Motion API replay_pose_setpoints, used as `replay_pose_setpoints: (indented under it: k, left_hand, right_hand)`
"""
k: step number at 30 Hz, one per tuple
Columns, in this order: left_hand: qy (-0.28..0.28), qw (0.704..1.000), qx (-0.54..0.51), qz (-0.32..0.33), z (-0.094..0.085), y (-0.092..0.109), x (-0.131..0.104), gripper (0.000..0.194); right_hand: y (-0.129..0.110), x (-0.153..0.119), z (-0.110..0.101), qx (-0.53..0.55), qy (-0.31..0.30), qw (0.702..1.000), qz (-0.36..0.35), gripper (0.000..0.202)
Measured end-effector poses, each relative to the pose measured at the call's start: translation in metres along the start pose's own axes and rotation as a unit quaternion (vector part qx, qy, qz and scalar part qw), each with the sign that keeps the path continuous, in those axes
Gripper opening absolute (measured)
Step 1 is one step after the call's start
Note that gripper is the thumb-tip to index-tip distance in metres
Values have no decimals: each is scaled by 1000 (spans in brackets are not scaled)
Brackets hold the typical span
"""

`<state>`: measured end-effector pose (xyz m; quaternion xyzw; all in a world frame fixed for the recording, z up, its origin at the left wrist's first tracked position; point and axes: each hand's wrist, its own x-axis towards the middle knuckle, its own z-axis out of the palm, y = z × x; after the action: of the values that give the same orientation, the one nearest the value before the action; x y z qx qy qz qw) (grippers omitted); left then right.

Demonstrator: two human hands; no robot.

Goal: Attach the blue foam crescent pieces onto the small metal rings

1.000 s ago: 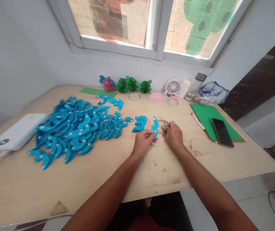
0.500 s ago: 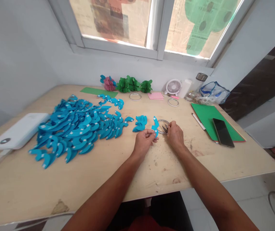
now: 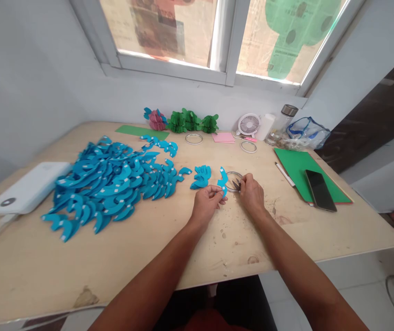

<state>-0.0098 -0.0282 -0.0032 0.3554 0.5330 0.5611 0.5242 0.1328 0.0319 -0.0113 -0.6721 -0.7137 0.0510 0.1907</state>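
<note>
Blue paper piece point(image 3: 223, 174) with white patches is pinched in the fingers of the left hand point(image 3: 208, 201), just above the bench point(image 3: 169, 248) or touching it, can't tell which. Dark-tipped tool point(image 3: 236, 184) is gripped in the fingers of the right hand point(image 3: 251, 193); its two points are spread and aimed toward the paper, no contact seen. Ring point(image 3: 233, 172) is partly covered by tool and right hand. Small blue bundle point(image 3: 202, 176) is set just beyond the left hand. Large blue pile point(image 3: 110, 179) is heaped farther left, near white power bank point(image 3: 27, 188).
</note>
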Motion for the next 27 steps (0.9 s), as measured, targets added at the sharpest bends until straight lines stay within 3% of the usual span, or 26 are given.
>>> replay_pose_setpoints:
  k: [9, 19, 27]
  left_hand:
    - [1, 1000, -5, -9, 1, -2, 2, 18]
    - [-2, 1000, -7, -4, 1, 0, 1, 14]
    - [-24, 999, -40, -4, 1, -6, 5, 16]
  right_hand:
    - [4, 0, 3, 39, 63, 993, -93, 10]
    - [-3, -4, -2, -45, 5, 984, -175, 11]
    - [-2, -4, 2, -11, -12, 987, -160, 12]
